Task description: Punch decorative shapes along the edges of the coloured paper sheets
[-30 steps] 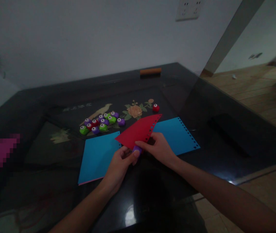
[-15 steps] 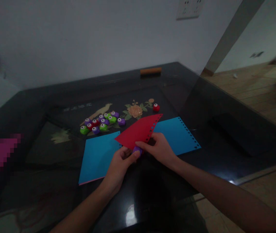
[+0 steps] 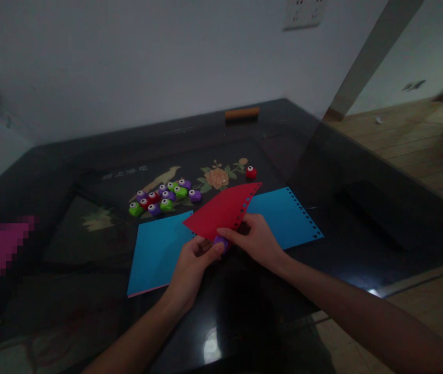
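Dark glass table (image 3: 362,223); both hands' fingers (image 3: 221,249) pinch purple punch (image 3: 220,241), red sheet (image 3: 221,210).

A dim room: a glossy black surface (image 3: 362,208) stands against a pale wall (image 3: 147,62). A socket plate (image 3: 303,13) sits above the surface; wooden floor (image 3: 412,140) lies to its right.
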`<state>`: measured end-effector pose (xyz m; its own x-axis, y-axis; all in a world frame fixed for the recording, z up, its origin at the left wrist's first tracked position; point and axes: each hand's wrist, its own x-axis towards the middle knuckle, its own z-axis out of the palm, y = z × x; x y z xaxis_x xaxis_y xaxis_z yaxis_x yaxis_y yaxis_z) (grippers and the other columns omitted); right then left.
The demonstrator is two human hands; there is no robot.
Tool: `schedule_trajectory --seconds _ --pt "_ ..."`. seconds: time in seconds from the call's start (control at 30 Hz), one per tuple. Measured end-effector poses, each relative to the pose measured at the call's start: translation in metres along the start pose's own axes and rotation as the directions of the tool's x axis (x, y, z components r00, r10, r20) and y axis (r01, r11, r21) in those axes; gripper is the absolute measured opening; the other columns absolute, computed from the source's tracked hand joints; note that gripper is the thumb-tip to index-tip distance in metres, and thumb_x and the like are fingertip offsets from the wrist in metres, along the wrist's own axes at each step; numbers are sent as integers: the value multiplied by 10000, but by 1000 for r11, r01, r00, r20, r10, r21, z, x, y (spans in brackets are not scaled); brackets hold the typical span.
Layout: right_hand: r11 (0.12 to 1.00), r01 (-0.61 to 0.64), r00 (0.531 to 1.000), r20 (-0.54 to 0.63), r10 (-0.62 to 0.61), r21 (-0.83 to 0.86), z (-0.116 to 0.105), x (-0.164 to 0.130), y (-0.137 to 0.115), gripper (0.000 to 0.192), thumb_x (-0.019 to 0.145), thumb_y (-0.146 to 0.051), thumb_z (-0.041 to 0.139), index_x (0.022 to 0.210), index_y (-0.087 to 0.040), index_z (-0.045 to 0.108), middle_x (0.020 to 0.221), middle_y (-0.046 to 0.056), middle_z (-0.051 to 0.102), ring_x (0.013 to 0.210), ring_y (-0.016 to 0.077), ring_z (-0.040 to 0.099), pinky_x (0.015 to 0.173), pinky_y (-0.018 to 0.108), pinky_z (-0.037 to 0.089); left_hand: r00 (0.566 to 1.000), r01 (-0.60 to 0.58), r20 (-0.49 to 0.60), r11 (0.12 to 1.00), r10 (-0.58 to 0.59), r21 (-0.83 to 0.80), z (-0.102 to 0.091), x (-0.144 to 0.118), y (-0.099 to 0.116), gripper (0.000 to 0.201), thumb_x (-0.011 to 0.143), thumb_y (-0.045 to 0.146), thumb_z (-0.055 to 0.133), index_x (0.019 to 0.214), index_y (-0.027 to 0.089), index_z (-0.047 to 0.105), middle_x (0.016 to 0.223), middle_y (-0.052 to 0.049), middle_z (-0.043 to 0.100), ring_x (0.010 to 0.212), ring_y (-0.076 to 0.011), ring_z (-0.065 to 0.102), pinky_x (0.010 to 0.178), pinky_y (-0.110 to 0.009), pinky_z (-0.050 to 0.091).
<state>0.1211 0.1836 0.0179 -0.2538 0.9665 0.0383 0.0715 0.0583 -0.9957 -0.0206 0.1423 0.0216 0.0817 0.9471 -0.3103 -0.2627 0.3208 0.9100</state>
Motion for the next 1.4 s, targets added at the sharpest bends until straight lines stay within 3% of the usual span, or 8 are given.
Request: schedule_trajectory --seconds 0.37,0.67,0.9,1.07,1.17,1.4 --pt "1000 3 1000 17 -3 26 -1 -1 -4 219 732 -346 669 841 -157 677 847 62 716 771 204 657 662 307 520 998 -29 48 998 32 -60 -2 -1 -2 288 718 260 722 985 169 668 1020 -69 702 970 -206 628 933 -341 430" --pt "997 11 1000 28 -13 81 -2 0 -8 243 708 -357 693 865 -174 671 878 47 716 793 197 661 688 309 530 999 -33 -17 999 34 32 -5 0 -3 278 676 314 749 898 161 684 913 -64 724 876 -211 658 855 -327 466" --pt "997 0 1000 19 -2 81 -4 4 -4 239 732 -381 673 818 -158 672 772 43 692 775 206 656 710 328 526 999 -36 -23 996 37 81 -7 3 -1 284 671 330 753 885 158 680 885 -67 726 993 -259 627 835 -331 472" --pt "986 30 999 33 -36 161 -4 6 -3 195 766 -354 641 850 -178 661 857 33 698 796 186 652 736 319 523 998 -56 -23 996 58 64 -8 5 -1 349 670 338 754 954 153 669 942 -70 722 1028 -269 614 891 -351 449" --pt "978 8 999 39 -16 210 -3 6 -4 179 763 -346 645 808 -173 656 803 28 693 774 182 650 723 313 520 998 -59 -10 996 60 66 -8 7 0 377 667 352 754 969 143 667 987 -84 716 1023 -265 619 904 -349 445" --pt "937 -44 998 65 23 347 -2 8 3 211 742 -361 665 869 -194 680 827 17 706 735 165 646 713 310 517 997 -73 -22 974 79 216 -9 9 2 416 658 335 745 1012 152 627 1062 -85 699 1014 -244 632 910 -345 465"
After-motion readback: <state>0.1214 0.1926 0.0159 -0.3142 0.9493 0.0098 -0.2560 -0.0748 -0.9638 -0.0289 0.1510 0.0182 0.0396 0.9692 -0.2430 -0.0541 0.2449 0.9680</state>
